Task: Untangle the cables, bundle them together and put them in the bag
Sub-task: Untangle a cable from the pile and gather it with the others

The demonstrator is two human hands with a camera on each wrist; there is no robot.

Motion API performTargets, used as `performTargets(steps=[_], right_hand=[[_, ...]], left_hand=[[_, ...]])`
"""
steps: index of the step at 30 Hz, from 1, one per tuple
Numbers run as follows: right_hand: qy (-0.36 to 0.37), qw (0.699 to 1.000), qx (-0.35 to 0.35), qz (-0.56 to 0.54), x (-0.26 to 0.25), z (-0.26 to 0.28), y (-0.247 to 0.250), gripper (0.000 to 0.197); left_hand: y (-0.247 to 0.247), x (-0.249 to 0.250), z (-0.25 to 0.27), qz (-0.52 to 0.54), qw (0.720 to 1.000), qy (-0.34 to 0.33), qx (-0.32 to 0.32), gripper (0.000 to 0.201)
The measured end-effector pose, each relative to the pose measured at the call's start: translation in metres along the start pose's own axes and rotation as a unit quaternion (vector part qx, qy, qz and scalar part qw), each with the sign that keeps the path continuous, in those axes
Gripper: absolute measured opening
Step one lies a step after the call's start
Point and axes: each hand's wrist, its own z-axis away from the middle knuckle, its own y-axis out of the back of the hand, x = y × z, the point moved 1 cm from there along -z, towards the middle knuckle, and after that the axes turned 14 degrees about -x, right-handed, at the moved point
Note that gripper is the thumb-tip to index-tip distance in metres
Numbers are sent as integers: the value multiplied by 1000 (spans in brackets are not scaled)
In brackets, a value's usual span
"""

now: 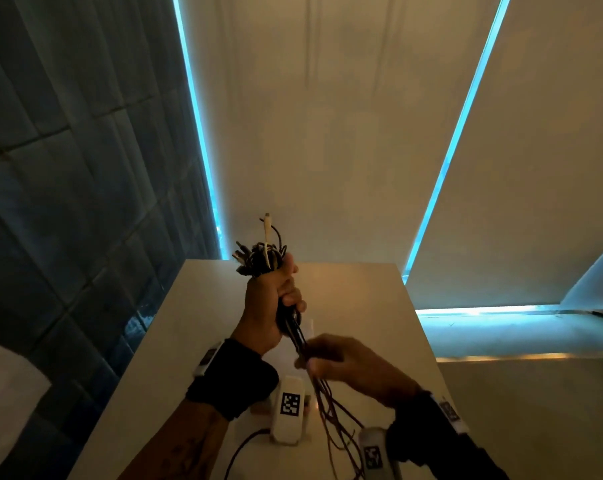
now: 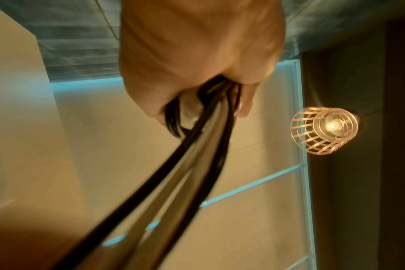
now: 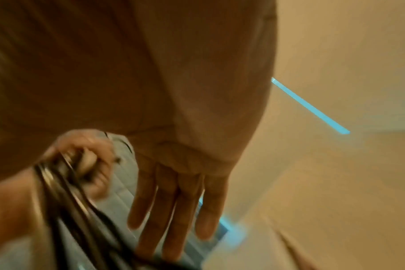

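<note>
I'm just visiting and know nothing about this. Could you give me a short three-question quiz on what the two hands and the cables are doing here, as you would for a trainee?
1. True or false: the left hand grips the cable bundle with its plug ends pointing up.
2. The right hand's fingers in the right wrist view are: A) stretched out, B) balled in a fist, C) out of view.
3. Fill in: the loose cable ends trail down over the white ____.

Key: 1 true; 2 A; 3 table.
</note>
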Motion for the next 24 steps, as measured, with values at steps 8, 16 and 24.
performTargets(steps=[8, 16, 24], right_hand=[[108, 979, 145, -99, -16, -18, -31, 52], [115, 979, 71, -150, 5, 0, -52, 50], [-49, 998, -10, -28, 36, 32, -9, 46]], left_hand=[[2, 1, -9, 31, 995, -1, 92, 35], [0, 13, -6, 114, 991, 46, 56, 39], [18, 26, 8, 67, 990, 113, -46, 44]])
